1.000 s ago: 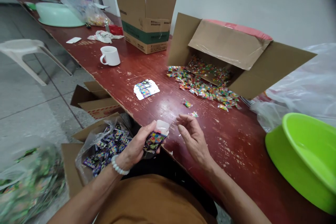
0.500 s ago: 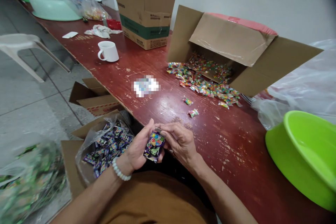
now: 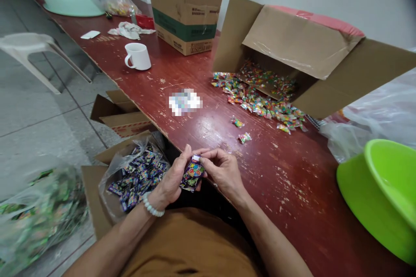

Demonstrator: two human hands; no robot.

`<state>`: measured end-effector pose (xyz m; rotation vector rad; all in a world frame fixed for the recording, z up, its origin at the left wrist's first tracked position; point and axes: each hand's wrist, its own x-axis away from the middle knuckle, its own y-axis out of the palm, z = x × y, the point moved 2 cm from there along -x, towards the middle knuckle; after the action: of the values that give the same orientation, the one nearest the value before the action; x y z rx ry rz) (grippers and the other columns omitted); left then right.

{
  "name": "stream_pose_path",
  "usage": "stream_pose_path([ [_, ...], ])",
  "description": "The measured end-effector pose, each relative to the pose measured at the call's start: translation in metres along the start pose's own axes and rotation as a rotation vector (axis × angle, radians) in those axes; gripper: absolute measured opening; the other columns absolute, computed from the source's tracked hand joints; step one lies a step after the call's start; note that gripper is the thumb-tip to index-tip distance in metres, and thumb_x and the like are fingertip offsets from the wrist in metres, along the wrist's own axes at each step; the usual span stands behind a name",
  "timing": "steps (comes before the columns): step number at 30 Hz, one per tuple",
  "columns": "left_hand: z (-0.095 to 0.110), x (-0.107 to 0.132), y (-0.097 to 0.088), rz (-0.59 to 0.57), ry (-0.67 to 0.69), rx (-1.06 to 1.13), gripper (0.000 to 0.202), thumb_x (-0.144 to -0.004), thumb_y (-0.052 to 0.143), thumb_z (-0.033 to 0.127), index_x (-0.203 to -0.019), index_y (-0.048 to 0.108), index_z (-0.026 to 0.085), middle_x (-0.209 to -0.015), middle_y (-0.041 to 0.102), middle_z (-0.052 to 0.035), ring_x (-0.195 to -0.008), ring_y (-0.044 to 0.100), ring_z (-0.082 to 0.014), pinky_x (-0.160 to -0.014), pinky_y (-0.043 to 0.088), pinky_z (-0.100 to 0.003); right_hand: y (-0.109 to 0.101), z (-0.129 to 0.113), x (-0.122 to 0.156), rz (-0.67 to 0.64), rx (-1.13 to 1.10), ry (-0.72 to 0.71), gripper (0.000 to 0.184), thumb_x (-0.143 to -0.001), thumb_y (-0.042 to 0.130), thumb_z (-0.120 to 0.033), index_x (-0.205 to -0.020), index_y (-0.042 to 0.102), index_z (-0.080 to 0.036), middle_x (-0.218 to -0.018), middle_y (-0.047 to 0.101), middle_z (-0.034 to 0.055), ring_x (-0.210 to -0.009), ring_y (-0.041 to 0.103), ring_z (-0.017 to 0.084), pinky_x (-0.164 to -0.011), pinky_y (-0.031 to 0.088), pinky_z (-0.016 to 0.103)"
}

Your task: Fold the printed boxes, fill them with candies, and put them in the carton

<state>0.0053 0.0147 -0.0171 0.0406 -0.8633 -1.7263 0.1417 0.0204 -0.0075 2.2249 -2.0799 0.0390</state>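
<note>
My left hand (image 3: 172, 179) grips a small purple printed box (image 3: 191, 174) at the near edge of the red-brown table (image 3: 292, 181). My right hand (image 3: 222, 171) pinches the box's white top flap with thumb and fingers. Two loose wrapped candies (image 3: 244, 137) lie on the table just beyond my hands. Further back, a heap of colourful wrapped candies (image 3: 260, 104) spills out of a cardboard box lying on its side (image 3: 292, 47). A flat printed box blank (image 3: 185, 101) lies on the table to the left of the heap.
On the floor at my left a plastic-lined carton holds several purple boxes (image 3: 136, 177). A green basin (image 3: 383, 199) sits at the right, a white mug (image 3: 139, 56) and an upright cardboard box (image 3: 186, 6) further back. A white plastic chair (image 3: 29, 45) stands at far left.
My right hand has come from hovering apart to the box and closed its top flap. The open white flap seen a second ago is now folded down.
</note>
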Motion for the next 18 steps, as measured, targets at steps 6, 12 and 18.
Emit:
stream_pose_path([
  [6, 0.005, 0.000, -0.001, 0.007, -0.029, -0.009, 0.049, -0.085, 0.066, 0.052, -0.119, 0.073, 0.018, -0.091, 0.075, -0.0076, -0.047, 0.060, -0.0127, -0.039, 0.050, -0.024, 0.003, -0.005, 0.012, -0.072, 0.274, -0.405, 0.008, -0.089, 0.067, -0.029, -0.088, 0.070, -0.022, -0.096, 0.068, 0.0064, -0.092, 0.064, 0.020, -0.081, 0.052, 0.034],
  [12, 0.011, 0.014, -0.039, 0.199, 0.133, -0.285, 0.047, -0.084, 0.063, 0.055, -0.110, 0.075, 0.017, -0.085, 0.074, -0.0080, -0.060, 0.065, -0.0181, -0.048, 0.051, -0.026, 0.008, 0.013, 0.017, -0.229, 0.241, -0.289, 0.037, -0.088, 0.070, -0.033, -0.124, 0.064, -0.029, -0.132, 0.057, 0.0091, -0.113, 0.058, 0.022, -0.094, 0.050, 0.037],
  [18, 0.049, 0.034, -0.122, 0.568, 0.369, -1.145, 0.057, -0.086, 0.054, 0.064, -0.122, 0.069, 0.022, -0.120, 0.072, -0.0102, -0.112, 0.064, -0.0314, -0.097, 0.048, -0.043, -0.010, 0.038, 0.012, -0.058, 0.073, -0.026, 0.043, -0.092, 0.061, -0.037, -0.132, 0.053, -0.026, -0.104, 0.067, 0.0060, -0.085, 0.064, 0.017, -0.077, 0.052, 0.032],
])
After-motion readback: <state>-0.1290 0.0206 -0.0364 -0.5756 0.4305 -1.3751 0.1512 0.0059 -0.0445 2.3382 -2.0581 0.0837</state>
